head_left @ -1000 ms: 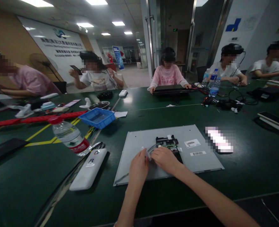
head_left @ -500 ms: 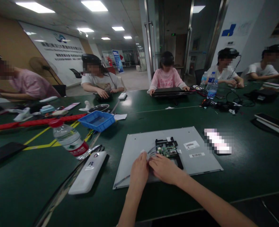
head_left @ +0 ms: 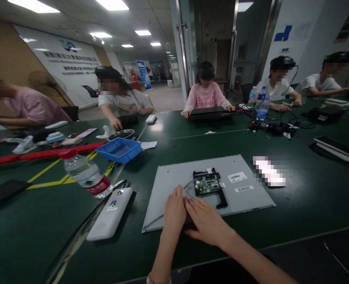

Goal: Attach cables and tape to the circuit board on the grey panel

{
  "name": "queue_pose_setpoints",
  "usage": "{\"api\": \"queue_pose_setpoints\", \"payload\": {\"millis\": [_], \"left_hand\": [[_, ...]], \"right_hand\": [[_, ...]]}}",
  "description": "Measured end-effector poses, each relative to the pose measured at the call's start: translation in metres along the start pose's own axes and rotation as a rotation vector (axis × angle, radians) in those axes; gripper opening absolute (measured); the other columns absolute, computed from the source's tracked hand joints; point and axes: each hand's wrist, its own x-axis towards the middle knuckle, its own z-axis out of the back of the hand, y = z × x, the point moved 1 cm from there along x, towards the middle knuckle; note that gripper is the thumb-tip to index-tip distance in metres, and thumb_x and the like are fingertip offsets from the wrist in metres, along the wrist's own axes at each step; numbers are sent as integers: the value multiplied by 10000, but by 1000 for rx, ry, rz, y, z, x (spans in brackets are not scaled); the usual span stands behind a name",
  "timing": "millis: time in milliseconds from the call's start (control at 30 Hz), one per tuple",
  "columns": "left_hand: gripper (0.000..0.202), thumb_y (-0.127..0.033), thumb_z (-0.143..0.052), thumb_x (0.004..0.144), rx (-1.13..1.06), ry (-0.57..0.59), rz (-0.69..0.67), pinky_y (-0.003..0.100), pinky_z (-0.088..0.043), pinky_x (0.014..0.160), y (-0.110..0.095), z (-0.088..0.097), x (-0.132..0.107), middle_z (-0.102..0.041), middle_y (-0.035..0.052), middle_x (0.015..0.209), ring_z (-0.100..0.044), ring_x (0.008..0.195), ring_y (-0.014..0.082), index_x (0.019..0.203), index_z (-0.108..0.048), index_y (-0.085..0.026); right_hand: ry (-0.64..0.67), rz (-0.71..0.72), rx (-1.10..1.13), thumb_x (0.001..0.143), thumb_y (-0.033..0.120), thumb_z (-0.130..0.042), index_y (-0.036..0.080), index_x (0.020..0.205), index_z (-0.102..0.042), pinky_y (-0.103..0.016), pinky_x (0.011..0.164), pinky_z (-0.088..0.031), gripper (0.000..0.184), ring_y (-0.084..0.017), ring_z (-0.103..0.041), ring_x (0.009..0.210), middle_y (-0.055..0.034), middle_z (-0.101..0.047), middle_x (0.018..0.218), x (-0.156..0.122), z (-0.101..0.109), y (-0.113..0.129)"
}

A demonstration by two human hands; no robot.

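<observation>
A flat grey metal panel lies face down on the dark green table in front of me. A small green circuit board in a black bracket sits near the panel's middle, with thin cables running left from it. My left hand rests on the panel's near edge, fingers together and laid flat. My right hand lies beside it, fingers stretched out flat towards the cables just below the board. Neither hand visibly grips anything.
A white oblong device and a water bottle lie to my left, with a blue tray and a red strip beyond. Several people sit around the table; one opposite works on a black laptop. Bottles and cables are at the right.
Both hands have slid back towards me along the panel, uncovering the circuit board. The person at the back left has lowered an arm to the table.
</observation>
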Motion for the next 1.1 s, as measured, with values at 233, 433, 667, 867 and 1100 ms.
{"api": "queue_pose_setpoints", "payload": {"millis": [233,433,667,867,1100], "left_hand": [[379,-176,-431,878,48,-7,-54,396,-366,980,-1,7,1,-495,181,1293,-490,1180,258,1248,-402,-98],[257,-198,-480,858,29,-124,-82,389,-400,949,-7,17,3,-471,137,1283,-510,1116,261,1109,-502,-151],[275,-306,-540,841,72,-62,-210,396,-405,887,-15,33,-1,-550,88,1126,-509,1046,259,1087,-537,-184],[183,-157,-444,875,146,-6,-202,342,-417,769,-10,33,2,-595,66,974,-549,905,222,966,-598,-195],[194,-182,-410,911,17,-238,-55,280,-422,781,2,35,1,-593,63,985,-574,847,180,938,-603,-178]], "right_hand": [[-51,-52,81,819,346,-562,139,1371,-361,-420,1068,-316,623,-251,-445,1224,-129,-495,1333,-14,29,-4],[-229,-382,191,857,230,-488,205,1182,-574,-386,975,-410,337,-211,-555,1077,-75,-618,1163,-31,66,-67],[-160,-565,345,763,247,-607,191,1030,-654,-333,840,-475,278,-201,-600,963,-76,-644,1066,-33,65,-143],[-170,-515,321,751,267,-610,188,927,-675,-313,836,-446,203,-195,-586,935,-69,-641,1006,-29,49,-149],[-300,-552,309,806,298,-534,187,802,-655,-284,707,-452,164,-178,-599,764,-45,-658,822,-35,53,-153]]}}
